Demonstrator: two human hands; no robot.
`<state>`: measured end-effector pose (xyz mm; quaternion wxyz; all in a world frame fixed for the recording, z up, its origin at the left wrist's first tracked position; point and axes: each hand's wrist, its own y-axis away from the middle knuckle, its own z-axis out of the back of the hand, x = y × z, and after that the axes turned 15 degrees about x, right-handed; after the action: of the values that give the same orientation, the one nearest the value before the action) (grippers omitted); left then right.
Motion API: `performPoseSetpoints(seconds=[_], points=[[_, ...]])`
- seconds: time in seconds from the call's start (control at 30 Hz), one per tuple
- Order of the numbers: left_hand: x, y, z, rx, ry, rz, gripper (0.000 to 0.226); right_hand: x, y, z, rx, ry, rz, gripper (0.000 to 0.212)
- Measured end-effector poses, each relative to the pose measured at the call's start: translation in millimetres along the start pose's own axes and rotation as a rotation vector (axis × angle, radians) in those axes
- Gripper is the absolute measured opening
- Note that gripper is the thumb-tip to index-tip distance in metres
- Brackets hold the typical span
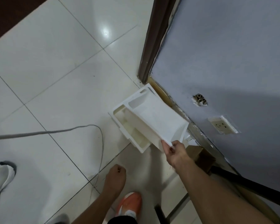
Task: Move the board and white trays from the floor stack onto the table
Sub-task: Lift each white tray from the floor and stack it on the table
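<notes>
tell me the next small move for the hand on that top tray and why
Probably lift it straight up. The right hand pinches only the near corner of the top white tray, which sits tilted on the lower tray by the wall. The left hand hangs closed and free to steady it.

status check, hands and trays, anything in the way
Right hand pinching the near edge of the top white tray, tilted up off the floor stack. Left hand curled, holding nothing. Grey cable loops on the floor nearby.

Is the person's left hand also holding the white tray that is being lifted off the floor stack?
No, the left hand hangs closed and empty above the tiles, while only the right hand pinches the near corner of the top white tray.
</notes>
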<state>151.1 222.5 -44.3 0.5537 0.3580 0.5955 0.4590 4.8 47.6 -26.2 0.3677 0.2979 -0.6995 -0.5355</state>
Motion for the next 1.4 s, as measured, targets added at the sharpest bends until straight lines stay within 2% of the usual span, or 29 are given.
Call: performPoseSetpoints(seconds=[0.07, 0.2, 0.33, 0.5, 0.6, 0.67, 0.73, 0.87, 0.93, 1.03, 1.1, 1.27, 1.4], points=[[-28, 20, 3, -0.017, 0.054, -0.046, 0.023, 10, 22, -6, -0.033, 0.004, 0.018, 0.02], [-93, 68, 12, -0.044, 0.142, -0.143, 0.029, 19, 80, -15, -0.009, 0.048, 0.04, 0.012], [-139, 123, 25, -0.101, 0.19, -0.229, 0.03, 21, 144, -19, 0.043, 0.096, 0.055, 0.019], [-164, 180, 53, -0.255, 0.232, -0.297, 0.067, 26, 240, -27, 0.135, 0.172, 0.126, 0.025], [-181, 255, 60, -0.369, 0.293, -0.346, 0.063, 37, 301, -23, 0.165, 0.27, 0.202, 0.035], [-186, 302, 63, -0.455, 0.299, -0.374, 0.058, 45, 340, -16, 0.186, 0.364, 0.258, 0.032], [-185, 347, 67, -0.477, 0.267, -0.39, 0.049, 53, 380, -5, 0.205, 0.429, 0.312, 0.025], [-178, 417, 77, -0.308, 0.261, -0.452, 0.027, 66, 458, 28, 0.228, 0.498, 0.402, 0.01], [-171, 449, 77, -0.203, 0.201, -0.469, 0.033, 69, 490, 51, 0.246, 0.498, 0.433, 0.01], [-158, 495, 69, -0.187, 0.059, -0.49, 0.042, 69, 531, 90, 0.284, 0.505, 0.451, 0.026], [-147, 522, 64, -0.193, 0.005, -0.496, 0.044, 68, 556, 117, 0.321, 0.505, 0.458, 0.03], [-122, 583, 38, -0.129, -0.11, -0.517, 0.037, 73, 620, 185, 0.344, 0.47, 0.53, 0.019], [-113, 624, -21, -0.018, -0.384, -0.436, 0.029, 88, 653, 238, 0.318, 0.37, 0.635, 0.014]])
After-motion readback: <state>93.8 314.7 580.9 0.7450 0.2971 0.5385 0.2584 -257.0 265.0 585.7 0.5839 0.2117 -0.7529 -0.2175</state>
